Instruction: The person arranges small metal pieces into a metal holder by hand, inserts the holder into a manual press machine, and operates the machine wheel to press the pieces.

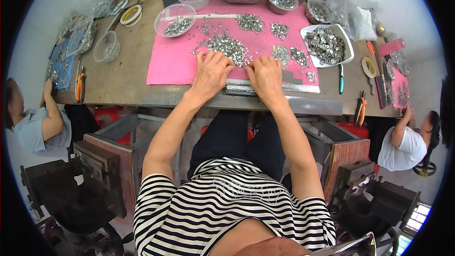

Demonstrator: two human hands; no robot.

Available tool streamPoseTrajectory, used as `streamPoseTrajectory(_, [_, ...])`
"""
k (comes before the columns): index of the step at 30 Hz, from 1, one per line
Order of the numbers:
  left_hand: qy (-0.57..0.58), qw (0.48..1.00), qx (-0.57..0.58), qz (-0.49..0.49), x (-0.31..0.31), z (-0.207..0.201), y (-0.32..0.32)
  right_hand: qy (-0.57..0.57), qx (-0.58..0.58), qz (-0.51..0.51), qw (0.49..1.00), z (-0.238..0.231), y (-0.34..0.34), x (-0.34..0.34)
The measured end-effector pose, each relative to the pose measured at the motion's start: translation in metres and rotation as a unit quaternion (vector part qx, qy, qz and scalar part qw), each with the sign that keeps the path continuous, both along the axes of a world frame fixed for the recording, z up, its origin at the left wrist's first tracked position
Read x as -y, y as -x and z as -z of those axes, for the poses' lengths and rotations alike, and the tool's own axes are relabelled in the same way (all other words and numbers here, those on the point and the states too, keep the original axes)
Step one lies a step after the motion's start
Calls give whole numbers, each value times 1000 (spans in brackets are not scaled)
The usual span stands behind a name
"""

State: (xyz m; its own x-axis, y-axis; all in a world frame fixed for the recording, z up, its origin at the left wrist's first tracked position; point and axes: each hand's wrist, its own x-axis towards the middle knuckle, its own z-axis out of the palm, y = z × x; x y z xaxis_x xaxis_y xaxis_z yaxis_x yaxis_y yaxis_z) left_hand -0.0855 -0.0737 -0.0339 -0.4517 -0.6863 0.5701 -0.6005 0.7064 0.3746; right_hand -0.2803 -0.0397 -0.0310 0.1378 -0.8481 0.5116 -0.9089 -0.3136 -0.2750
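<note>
My left hand (211,72) rests at the near edge of a heap of small silvery metal pieces (225,46) on a pink mat (170,66). Its fingers are curled, thumb and fingertips pinched together. Across from it, my right hand (265,78) is bent inward with its fingertips also pinched. Whatever either pinch holds is too small to make out. A narrow dark metal block (240,90) lies at the table's front edge, between and just below both hands. Smaller piles of metal pieces (250,22) are spread beyond the hands and to the right.
A white tray of metal parts (326,42) stands at right, a clear bowl (176,20) at back left. Orange-handled pliers (80,85) lie left, another pair of pliers (361,109) right. Tape rolls (131,15) sit farther left. One person works at each side.
</note>
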Motion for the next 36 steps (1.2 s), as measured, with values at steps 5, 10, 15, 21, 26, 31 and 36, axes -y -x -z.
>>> streamPoseTrajectory(5, [-33,997,-62,41,-22,-15,8,4,-5,-17,1000,2,-7,7])
streamPoseTrajectory(10, [-65,987,-120,89,-46,-9,30,-49,63,-31,996,-14,23,-1])
streamPoseTrajectory(15, [-96,981,-131,109,-56,-3,39,-107,168,-68,978,-28,38,-43])
streamPoseTrajectory(21, [-57,987,-116,99,-56,1,44,-44,132,-100,985,-21,38,-65])
streamPoseTrajectory(26, [-29,989,-110,90,-58,2,48,-3,93,-103,990,-19,35,-65])
streamPoseTrajectory(31, [3,995,-70,72,-60,-1,49,13,91,-110,990,-17,35,-64])
streamPoseTrajectory(36, [14,996,-69,63,-67,2,48,37,66,-107,991,-16,33,-66])
